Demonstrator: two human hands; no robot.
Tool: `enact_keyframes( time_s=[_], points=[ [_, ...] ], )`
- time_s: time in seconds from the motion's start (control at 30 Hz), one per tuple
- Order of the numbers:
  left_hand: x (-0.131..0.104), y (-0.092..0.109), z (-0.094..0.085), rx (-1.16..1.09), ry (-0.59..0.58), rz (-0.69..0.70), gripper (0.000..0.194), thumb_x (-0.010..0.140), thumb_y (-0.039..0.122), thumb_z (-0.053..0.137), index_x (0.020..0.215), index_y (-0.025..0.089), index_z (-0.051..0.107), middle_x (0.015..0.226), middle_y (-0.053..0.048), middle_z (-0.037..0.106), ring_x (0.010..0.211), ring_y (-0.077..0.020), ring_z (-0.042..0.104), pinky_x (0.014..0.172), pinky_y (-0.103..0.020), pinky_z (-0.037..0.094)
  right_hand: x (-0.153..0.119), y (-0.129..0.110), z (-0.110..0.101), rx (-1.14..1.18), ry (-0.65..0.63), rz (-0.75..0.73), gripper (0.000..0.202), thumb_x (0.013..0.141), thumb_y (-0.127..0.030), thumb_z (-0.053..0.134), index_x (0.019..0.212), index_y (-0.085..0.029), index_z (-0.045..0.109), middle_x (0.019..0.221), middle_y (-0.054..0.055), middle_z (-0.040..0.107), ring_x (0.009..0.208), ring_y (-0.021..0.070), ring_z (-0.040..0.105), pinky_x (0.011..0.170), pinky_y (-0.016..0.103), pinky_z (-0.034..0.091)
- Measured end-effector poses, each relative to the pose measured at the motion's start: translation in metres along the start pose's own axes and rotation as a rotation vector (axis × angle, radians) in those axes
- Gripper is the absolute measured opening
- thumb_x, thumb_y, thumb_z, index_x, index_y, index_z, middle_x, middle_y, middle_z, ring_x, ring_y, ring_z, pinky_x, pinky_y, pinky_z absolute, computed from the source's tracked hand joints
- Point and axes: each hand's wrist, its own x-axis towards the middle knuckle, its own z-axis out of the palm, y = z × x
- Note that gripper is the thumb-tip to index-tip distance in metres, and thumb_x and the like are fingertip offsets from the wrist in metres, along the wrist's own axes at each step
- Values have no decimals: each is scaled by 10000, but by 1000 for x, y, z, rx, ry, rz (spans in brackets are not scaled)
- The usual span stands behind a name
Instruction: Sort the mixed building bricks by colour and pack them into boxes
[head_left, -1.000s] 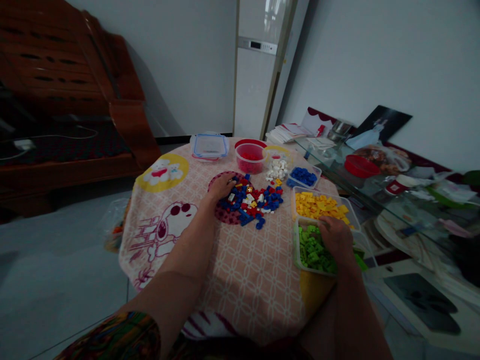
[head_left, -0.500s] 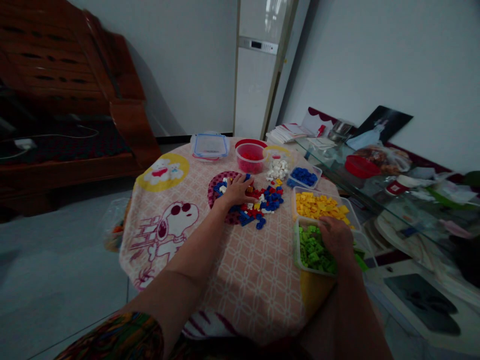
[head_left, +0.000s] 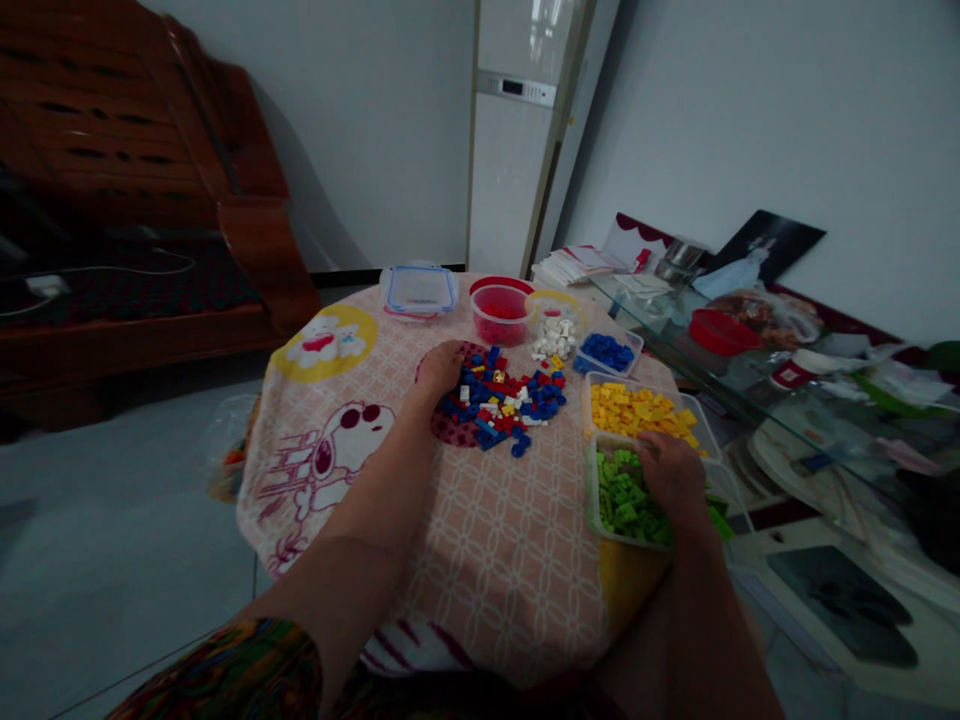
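Loose blue, red, white and yellow toy building bricks (head_left: pixel 517 400) lie in a pile, partly on a round dark-pink spotted mat (head_left: pixel 454 432). At the pile's left edge is my left hand (head_left: pixel 441 368), cupped against the bricks with its fingers together but not closed; some fingertips are hidden. My right hand (head_left: pixel 673 475) rests at the near rim of the clear box of yellow bricks (head_left: pixel 637 410), over the box of green bricks (head_left: pixel 628 500). Its fingers are bent, and what they hold, if anything, is hidden.
Farther back stand a small box of blue bricks (head_left: pixel 607 351), a heap of white bricks (head_left: pixel 553 340), a round tub with red contents (head_left: pixel 501 316) and a lidded clear container (head_left: pixel 420 292). A cluttered glass table (head_left: pixel 675 320) borders the right side.
My left hand has drawn back to the left from over the brick pile to its edge, uncovering more bricks. The right hand keeps its place.
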Motion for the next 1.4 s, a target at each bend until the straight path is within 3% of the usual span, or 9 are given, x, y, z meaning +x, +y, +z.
enact_keyframes(
  time_s=[0.13, 0.37, 0.67, 0.83, 0.97, 1.1, 1.2, 1.27, 1.4],
  points=[
    [-2, 11, -1, 102, -101, -59, 427, 982, 229, 380, 1215, 155, 730, 1308, -146, 711, 1220, -278, 651, 1094, -394, 476, 0, 0, 0, 10, -8, -8, 264, 903, -243, 529, 1011, -162, 755, 966, 130, 763, 881, 263, 642, 855, 383, 459],
    [-3, 10, -8, 41, -42, -98, 361, 883, 217, 517, 1108, 224, 799, 1156, -77, 787, 1075, -269, 705, 983, -350, 535, 0, -1, -1, -10, -11, 7, 270, 920, -268, 521, 1007, -165, 755, 964, 131, 755, 888, 271, 640, 852, 386, 455],
    [-4, 33, -26, -240, 156, -128, 322, 840, 211, 603, 1090, 156, 798, 1062, -83, 803, 970, -230, 723, 909, -313, 548, -1, 1, 2, -5, -5, 15, 253, 903, -253, 535, 1006, -180, 755, 962, 112, 766, 877, 252, 643, 837, 364, 449],
    [-14, 79, -22, -481, 109, 42, 265, 825, 160, 627, 1018, 156, 809, 979, -53, 802, 817, -175, 702, 826, -276, 557, 0, 1, 1, 4, -4, -3, 263, 905, -256, 530, 1013, -169, 753, 961, 123, 762, 883, 263, 645, 840, 376, 455],
    [-32, 129, 3, -675, -23, 303, 217, 837, 149, 645, 982, 167, 805, 954, -53, 791, 811, -165, 707, 803, -271, 568, 1, -1, 0, 10, 1, 5, 246, 902, -252, 539, 991, -175, 755, 939, 122, 758, 866, 263, 641, 833, 377, 455],
    [-50, 165, 31, -756, -97, 559, 256, 854, 120, 628, 1050, 163, 786, 1067, -100, 783, 965, -200, 722, 893, -319, 575, 1, -1, -2, 1, -5, 3, 254, 902, -247, 536, 997, -163, 756, 941, 129, 758, 864, 268, 643, 837, 381, 456],
    [-56, 174, 42, -756, -126, 738, 311, 900, 172, 609, 1174, 195, 754, 1264, -134, 735, 1178, -238, 684, 968, -362, 570, 1, 0, -2, -4, -15, -10, 262, 911, -249, 530, 1003, -151, 755, 961, 138, 759, 882, 275, 647, 846, 387, 460],
    [-54, 170, 43, -718, -106, 778, 338, 911, 189, 602, 1221, 210, 735, 1329, -135, 709, 1258, -248, 648, 1034, -399, 545, 0, 1, -1, -10, -24, -11, 258, 917, -252, 531, 1001, -156, 755, 959, 133, 760, 888, 272, 650, 852, 383, 460],
    [-39, 149, 27, -587, -28, 637, 371, 909, 153, 573, 1245, 201, 724, 1306, -109, 723, 1208, -228, 669, 1074, -395, 515, 0, 1, -1, -16, -18, -5, 250, 918, -263, 542, 1008, -168, 754, 948, 121, 759, 886, 264, 649, 851, 377, 458]
  ],
)
